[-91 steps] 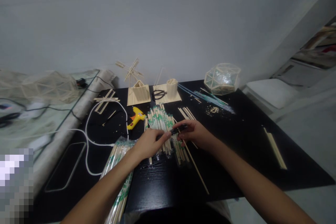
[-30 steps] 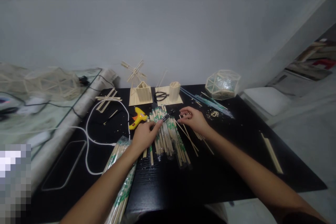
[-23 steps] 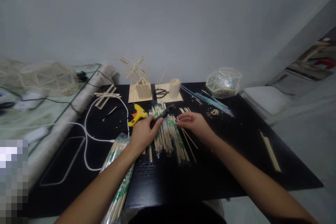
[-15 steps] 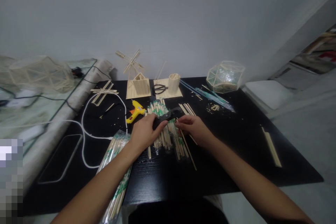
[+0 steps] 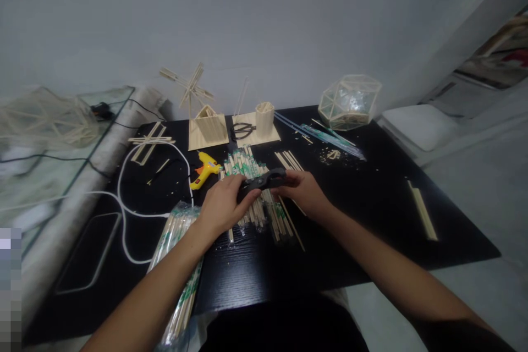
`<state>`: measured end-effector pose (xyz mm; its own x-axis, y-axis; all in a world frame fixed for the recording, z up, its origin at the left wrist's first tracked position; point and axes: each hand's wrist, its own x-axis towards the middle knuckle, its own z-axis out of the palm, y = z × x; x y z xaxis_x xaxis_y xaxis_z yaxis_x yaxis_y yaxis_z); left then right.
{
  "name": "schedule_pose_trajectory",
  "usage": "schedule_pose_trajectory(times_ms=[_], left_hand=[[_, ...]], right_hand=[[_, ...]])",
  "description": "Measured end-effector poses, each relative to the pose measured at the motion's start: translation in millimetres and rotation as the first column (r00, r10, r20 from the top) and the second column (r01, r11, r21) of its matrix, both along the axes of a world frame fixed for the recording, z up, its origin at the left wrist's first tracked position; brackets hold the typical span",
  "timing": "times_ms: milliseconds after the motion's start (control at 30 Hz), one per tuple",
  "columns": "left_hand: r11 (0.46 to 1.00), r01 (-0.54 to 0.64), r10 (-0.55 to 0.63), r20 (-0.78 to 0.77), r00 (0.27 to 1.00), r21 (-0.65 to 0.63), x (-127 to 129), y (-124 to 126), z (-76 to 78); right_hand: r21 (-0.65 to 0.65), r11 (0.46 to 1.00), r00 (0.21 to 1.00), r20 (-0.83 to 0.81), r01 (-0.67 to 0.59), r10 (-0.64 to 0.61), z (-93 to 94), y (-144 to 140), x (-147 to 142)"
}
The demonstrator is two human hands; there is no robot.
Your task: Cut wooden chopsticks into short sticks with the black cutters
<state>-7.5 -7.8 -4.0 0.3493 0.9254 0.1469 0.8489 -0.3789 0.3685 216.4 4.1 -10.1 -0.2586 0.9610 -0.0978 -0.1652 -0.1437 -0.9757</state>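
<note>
Black tool (image 5: 264,180) now gripped at both ends, left hand (image 5: 223,206) and right hand (image 5: 303,193) closed together

wrapped stick bundle (image 5: 177,264) cut off below, pixelated corner patch (image 5: 10,286)

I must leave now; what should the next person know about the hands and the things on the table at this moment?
Left hand: holds the near end of a black tool, above the chopstick pile.
Right hand: grips the tool's far end; a loose stick lies under it.
Things: wrapped bundle under the left forearm; glue gun left of the pile; scissors on a board at the back.
Done: windmill house, cup and cage stand built.
Left: most chopsticks in the pile are still wrapped.
</note>
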Motion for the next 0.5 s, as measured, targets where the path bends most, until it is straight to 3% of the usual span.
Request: schedule_pose_trajectory(times_ms=[500], left_hand=[[0.999, -0.029, 0.031, -0.064, 0.997, 0.026, -1.7, 1.4, -2.5]], right_hand=[[-0.031, 0.999, 1.0, 0.024, -0.016, 0.017, 0.4, -0.2, 4.4]])
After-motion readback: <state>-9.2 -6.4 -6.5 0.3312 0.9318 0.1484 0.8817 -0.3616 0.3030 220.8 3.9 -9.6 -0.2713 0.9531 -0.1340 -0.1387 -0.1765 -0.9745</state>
